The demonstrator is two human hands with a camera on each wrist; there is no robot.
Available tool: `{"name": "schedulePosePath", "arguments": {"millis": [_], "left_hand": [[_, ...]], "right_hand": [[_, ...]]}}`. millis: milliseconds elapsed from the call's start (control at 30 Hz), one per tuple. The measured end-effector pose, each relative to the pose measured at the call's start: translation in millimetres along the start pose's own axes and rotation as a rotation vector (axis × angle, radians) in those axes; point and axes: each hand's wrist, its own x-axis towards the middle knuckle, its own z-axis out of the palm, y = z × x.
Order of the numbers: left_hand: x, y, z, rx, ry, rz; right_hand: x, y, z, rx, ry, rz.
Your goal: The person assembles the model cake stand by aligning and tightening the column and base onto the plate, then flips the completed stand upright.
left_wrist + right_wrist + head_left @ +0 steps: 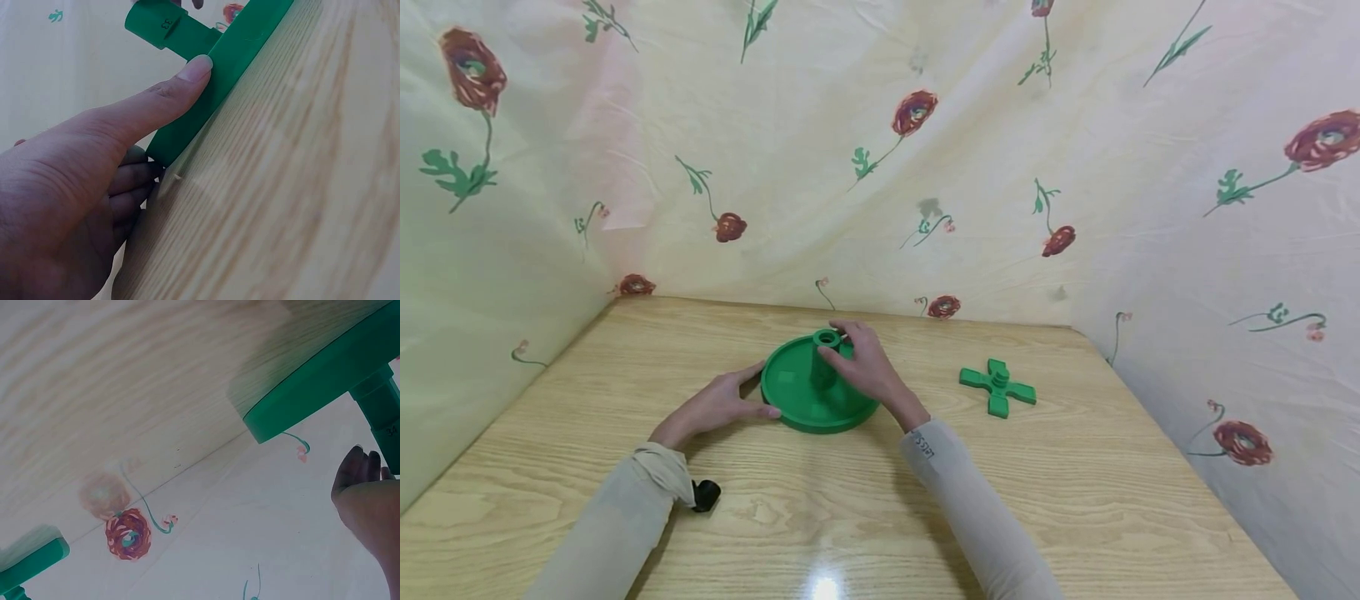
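A green round tray [790, 395] with a raised rim lies on the table, and a hollow green post [822, 367] stands upright at its middle. My left hand [722, 407] grips the tray's left edge; in the left wrist view the thumb [169, 94] presses the outer rim and the other fingers curl beyond it. My right hand [871, 363] holds the post near its top, thumb in front and fingers behind. In the right wrist view, the right hand [365, 494] partly covers the post [381, 412]. A green cross-shaped piece [998, 388] with a central knob lies to the right.
The wooden table [1112, 492] carries these parts. A flower-patterned cloth [820, 150] hangs behind it and along both sides. A small black object [706, 495] sits at the left sleeve's cuff. Light reflects off the table's front.
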Motion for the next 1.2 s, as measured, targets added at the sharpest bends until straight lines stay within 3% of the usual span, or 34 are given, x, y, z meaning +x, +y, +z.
{"name": "schedulePosePath", "arguments": {"millis": [233, 533, 833, 1200], "left_hand": [[-0.5, 1.9, -0.8, 0.009, 0.003, -0.001], [-0.6, 1.7, -0.5, 0.006, 0.002, 0.004], [-1.5, 1.6, -1.1, -0.002, 0.001, 0.002], [-1.4, 1.4, -0.3, -0.001, 0.000, 0.000]], "right_hand": [[1.5, 3.5, -1.3, 0.046, -0.027, -0.082], [0.7, 0.7, 0.2, 0.015, -0.008, 0.008], [2.3, 4.2, -0.8, 0.060, -0.019, -0.075], [2.8, 4.8, 1.4, 0.072, -0.005, -0.095]]}}
